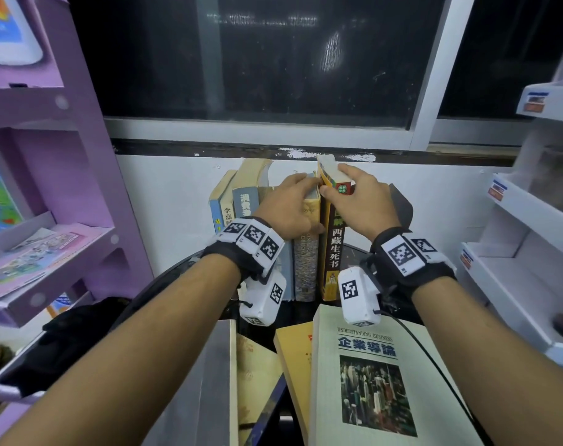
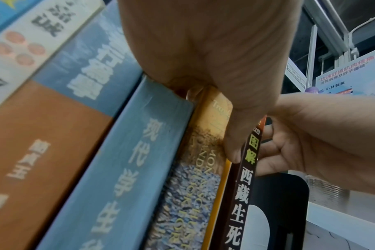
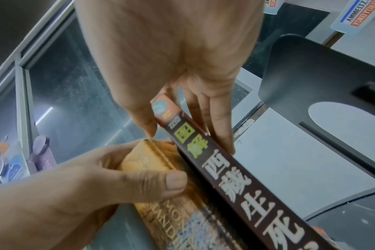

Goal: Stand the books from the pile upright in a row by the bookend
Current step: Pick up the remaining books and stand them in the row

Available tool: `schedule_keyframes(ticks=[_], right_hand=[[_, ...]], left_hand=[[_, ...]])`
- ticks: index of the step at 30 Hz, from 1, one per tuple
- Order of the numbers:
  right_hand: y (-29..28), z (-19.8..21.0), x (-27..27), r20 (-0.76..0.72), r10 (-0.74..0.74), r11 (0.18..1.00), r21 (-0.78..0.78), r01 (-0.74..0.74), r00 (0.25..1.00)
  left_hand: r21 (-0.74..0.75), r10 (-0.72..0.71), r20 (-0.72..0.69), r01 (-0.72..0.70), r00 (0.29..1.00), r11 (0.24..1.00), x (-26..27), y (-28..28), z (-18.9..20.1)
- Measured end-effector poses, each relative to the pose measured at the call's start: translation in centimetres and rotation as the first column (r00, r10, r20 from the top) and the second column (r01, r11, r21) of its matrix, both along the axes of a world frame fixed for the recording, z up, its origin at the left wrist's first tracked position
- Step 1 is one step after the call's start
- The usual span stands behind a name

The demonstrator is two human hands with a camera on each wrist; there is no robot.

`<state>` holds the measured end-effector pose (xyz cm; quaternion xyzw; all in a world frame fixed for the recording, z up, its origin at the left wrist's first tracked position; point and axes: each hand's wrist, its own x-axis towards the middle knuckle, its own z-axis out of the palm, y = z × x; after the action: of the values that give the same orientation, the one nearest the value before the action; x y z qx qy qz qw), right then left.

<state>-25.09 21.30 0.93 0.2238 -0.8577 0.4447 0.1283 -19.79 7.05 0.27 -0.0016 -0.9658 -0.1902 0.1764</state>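
Note:
Several books stand upright in a row against the white wall. At its right end is a dark brown book (image 1: 335, 252) (image 2: 244, 186) (image 3: 246, 194) with white Chinese characters on the spine, leaning a little. My right hand (image 1: 341, 185) (image 3: 190, 132) pinches its top between thumb and fingers. Beside it on the left stands a gold-and-blue-spined book (image 1: 306, 262) (image 2: 203, 169) (image 3: 161, 160). My left hand (image 1: 302, 201) grips its top, thumb on the spine. The black bookend (image 1: 402, 204) (image 3: 321, 76) stands just right of the brown book, with a gap between them. The pile lies in front, with "Understanding Business" (image 1: 370, 365) on top.
A yellow book (image 1: 296, 355) and a tan one (image 1: 254, 365) lie under the pile's top book. Left of the row is a purple shelf unit (image 1: 48, 156), right of it a white shelf unit (image 1: 515, 268). A dark window (image 1: 257, 59) is above the wall. A black bag (image 1: 64, 342) sits lower left.

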Motion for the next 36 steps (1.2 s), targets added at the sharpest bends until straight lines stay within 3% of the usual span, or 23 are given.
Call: schedule_keyframes(ticks=[8,13,26,36], right_hand=[[0.9,0.9,0.7,0.132,0.165,0.983,0.054,-0.173,0.977],[1.1,0.5,0.9,0.139,0.223,0.975,-0.03,-0.221,0.965],[1.5,-0.8,0.7,0.039,0.227,0.974,-0.003,-0.227,0.973],[2.5,-0.7,1.3,0.16,0.274,0.96,0.007,-0.279,0.948]], left_hand=[[-0.007,-0.015,-0.023,0.015,1.0,1.0,-0.3,-0.2,-0.2],[-0.034,-0.015,-0.033,0.014,0.999,0.999,-0.4,-0.3,-0.5],[-0.017,-0.016,-0.049,0.015,0.999,1.0,-0.1,-0.1,-0.5],[-0.031,0.009,-0.041,-0.01,0.999,0.999,0.8,0.6,-0.1]])
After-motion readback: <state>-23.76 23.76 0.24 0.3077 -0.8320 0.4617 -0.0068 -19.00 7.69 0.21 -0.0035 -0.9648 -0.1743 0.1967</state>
